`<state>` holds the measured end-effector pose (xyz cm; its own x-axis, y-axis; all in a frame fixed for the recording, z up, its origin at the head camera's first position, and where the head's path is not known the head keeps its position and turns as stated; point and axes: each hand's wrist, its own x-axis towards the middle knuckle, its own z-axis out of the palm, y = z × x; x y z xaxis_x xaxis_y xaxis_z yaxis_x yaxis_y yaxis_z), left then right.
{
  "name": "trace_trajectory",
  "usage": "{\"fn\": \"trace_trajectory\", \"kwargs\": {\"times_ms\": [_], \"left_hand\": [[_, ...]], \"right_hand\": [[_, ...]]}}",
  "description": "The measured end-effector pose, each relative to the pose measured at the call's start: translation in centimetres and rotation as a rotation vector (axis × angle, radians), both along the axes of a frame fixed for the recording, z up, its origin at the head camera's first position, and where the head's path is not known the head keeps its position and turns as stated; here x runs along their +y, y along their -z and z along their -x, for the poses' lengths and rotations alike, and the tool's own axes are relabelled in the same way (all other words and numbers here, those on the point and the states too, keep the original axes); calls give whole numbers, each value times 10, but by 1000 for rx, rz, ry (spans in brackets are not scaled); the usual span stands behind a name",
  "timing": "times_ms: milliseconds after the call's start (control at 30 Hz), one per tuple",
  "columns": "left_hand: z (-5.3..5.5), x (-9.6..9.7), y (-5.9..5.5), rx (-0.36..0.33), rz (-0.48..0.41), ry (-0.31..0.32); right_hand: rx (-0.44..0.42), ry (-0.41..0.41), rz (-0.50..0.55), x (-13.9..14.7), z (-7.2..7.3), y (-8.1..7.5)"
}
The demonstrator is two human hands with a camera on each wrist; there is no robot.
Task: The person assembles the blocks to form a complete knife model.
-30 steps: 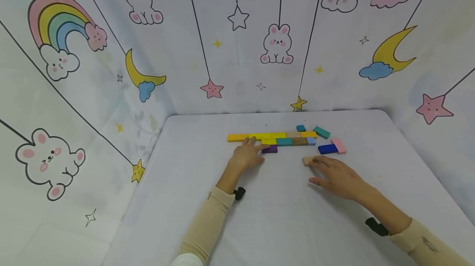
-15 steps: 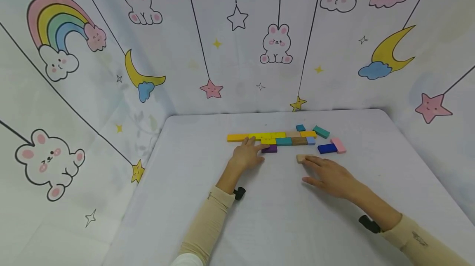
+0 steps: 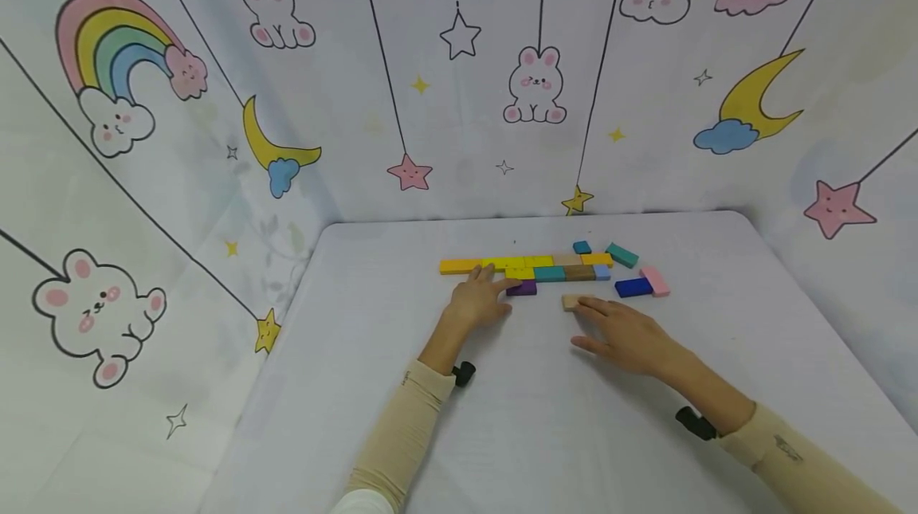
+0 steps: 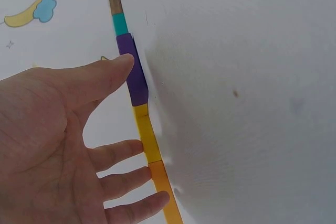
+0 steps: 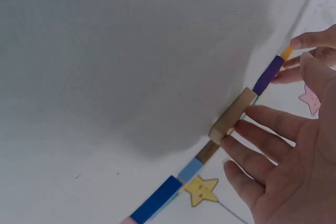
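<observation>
Extended fingers of my left hand (image 3: 475,303) rest along the left part of a block row. One fingertip is at a purple block (image 4: 134,72); other fingertips meet a yellow block (image 4: 148,135) and an orange block (image 4: 167,195). My right hand (image 3: 631,335) has its fingers nearly straight, their tips against a light wooden block (image 5: 231,114). That wooden block lies in front of the row, right of the purple block, with its right end hidden under the fingers in the head view.
Behind the wooden block, the second row holds a teal block (image 3: 550,274), a brown block (image 3: 579,273) and a light blue block (image 3: 602,272). To the right lie a dark blue block (image 3: 634,288), a pink block (image 3: 655,281) and a green block (image 3: 621,255). A patterned curtain (image 3: 473,123) hangs behind.
My right hand has slid the light wooden block leftward and slightly away across the table, nearer the purple block. My left hand has stayed in place.
</observation>
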<state>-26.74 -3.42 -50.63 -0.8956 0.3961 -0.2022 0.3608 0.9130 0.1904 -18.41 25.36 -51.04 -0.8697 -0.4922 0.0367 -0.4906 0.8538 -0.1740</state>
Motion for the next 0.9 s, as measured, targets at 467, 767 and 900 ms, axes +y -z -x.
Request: {"fn": "trace_trajectory", "kwargs": {"times_ms": [467, 767, 900], "left_hand": [[0, 0, -2, -5, 2, -8], [-1, 0, -4, -17, -13, -15], [-1, 1, -5, -13, -9, -18]], "right_hand": [[-7, -1, 14, -16, 10, -1], [-12, -4, 16, -24, 18, 1], [-24, 10, 12, -27, 23, 0]]}}
